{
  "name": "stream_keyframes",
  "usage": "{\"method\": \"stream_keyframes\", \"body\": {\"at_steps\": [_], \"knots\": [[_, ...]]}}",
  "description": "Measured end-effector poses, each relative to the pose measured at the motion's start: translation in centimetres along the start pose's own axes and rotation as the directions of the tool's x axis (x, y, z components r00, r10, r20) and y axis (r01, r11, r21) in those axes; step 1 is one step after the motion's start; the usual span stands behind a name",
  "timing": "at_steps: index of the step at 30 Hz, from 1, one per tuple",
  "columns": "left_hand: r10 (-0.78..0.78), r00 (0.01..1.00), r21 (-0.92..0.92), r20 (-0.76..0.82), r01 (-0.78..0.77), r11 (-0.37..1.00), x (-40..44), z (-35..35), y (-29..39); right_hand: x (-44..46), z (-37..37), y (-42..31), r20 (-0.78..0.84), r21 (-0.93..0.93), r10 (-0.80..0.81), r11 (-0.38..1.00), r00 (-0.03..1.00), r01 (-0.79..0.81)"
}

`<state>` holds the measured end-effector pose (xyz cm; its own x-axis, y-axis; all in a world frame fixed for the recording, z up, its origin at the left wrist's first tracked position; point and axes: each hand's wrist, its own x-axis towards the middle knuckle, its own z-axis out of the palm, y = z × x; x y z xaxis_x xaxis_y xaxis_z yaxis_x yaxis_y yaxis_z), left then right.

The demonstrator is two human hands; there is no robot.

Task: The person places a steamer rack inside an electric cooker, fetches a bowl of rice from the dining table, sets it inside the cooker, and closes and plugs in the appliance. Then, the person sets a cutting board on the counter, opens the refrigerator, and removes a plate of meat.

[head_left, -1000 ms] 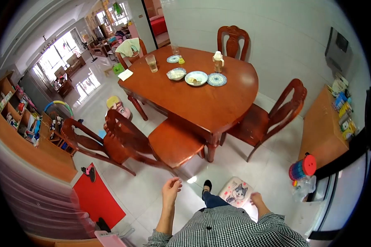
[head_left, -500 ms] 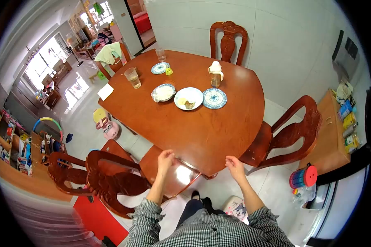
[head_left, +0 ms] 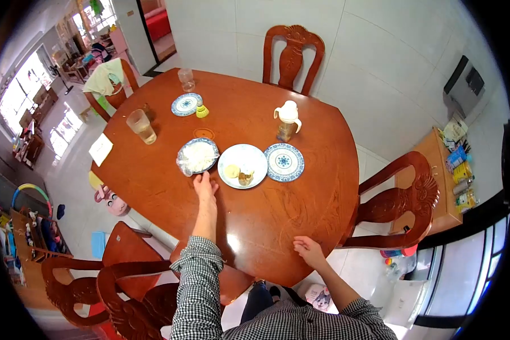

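Note:
My left hand (head_left: pixel 205 190) reaches over the dining table with fingers stretched out and holding nothing. Its fingertips are at the near edge of a blue-rimmed plate (head_left: pixel 198 156) of white food, partly covered in clear plastic; I cannot tell whether they touch it. Right of that plate is a white plate (head_left: pixel 255 161) bearing a yellow round piece and a brownish piece of food. A blue-patterned plate (head_left: pixel 285 162) lies beside it. My right hand (head_left: pixel 308 250), loosely open with nothing in it, hovers at the table's near right side.
On the wooden table (head_left: pixel 255 215) stand a two-handled bottle (head_left: pixel 288 120), a glass of pale liquid (head_left: pixel 141 127) and another glass (head_left: pixel 186 80). A yellow-green shuttlecock (head_left: pixel 202 110) sits by a patterned plate (head_left: pixel 186 105). Chairs surround the table, one (head_left: pixel 402 198) on the right.
I have leaned closer to the table. My left hand has moved forward to the plate of white food, and my right hand has come over the table's near edge.

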<state>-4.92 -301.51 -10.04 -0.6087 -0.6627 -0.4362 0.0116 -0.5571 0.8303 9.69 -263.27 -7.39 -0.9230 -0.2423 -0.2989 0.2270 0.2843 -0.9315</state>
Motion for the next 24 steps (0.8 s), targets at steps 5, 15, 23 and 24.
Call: {"method": "stream_keyframes", "body": {"at_steps": [5, 15, 23, 24], "knots": [[-0.030, 1.000, -0.150, -0.006, 0.029, 0.988, 3.7, 1.3, 0.4, 2.0, 3.2, -1.6, 0.073, -0.154, -0.005, 0.988, 0.997, 0.016], [0.110, 0.994, -0.028, -0.006, -0.110, 0.994, -2.3, -3.4, 4.0, 2.0, 3.2, -4.9, 0.128, -0.250, -0.055, 0.964, 0.990, 0.086], [-0.067, 0.943, 0.107, 0.325, 0.034, 0.994, -19.6, -5.1, 1.2, 0.1, 5.4, -10.2, 0.166, 0.179, -0.127, 0.979, 0.978, 0.097], [-0.180, 0.922, 0.251, 0.342, 0.094, 0.963, -22.2, -4.8, 0.9, -0.7, 5.2, -10.3, 0.147, 0.167, -0.166, 0.976, 0.975, 0.141]]}}
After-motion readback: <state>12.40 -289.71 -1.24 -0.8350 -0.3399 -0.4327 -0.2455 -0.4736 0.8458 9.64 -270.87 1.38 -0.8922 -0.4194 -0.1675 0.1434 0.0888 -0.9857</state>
